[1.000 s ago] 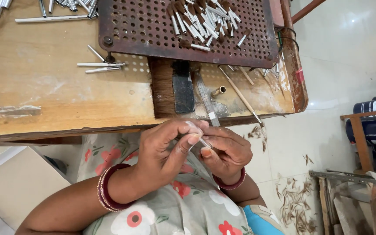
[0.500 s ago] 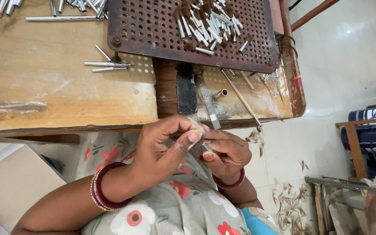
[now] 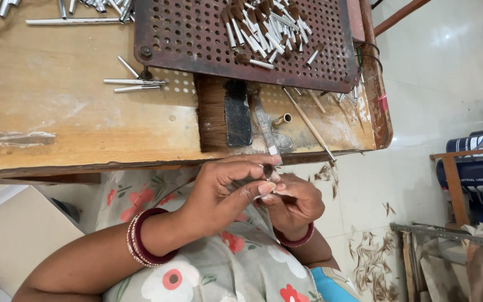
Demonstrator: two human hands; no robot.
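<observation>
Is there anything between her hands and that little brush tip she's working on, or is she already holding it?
Nothing visible is in the way. The left hand and right hand meet just below the wooden bench edge, and the fingertips of both pinch the small metal ferrule with a brown hair tuft directly.

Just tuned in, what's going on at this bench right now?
A person seated at a wooden bench has both hands together just below its edge. The left hand and right hand pinch a small brush head, a metal tube with a dark tuft. More of these lie heaped on the perforated tray. Hair clippings litter the floor.
</observation>
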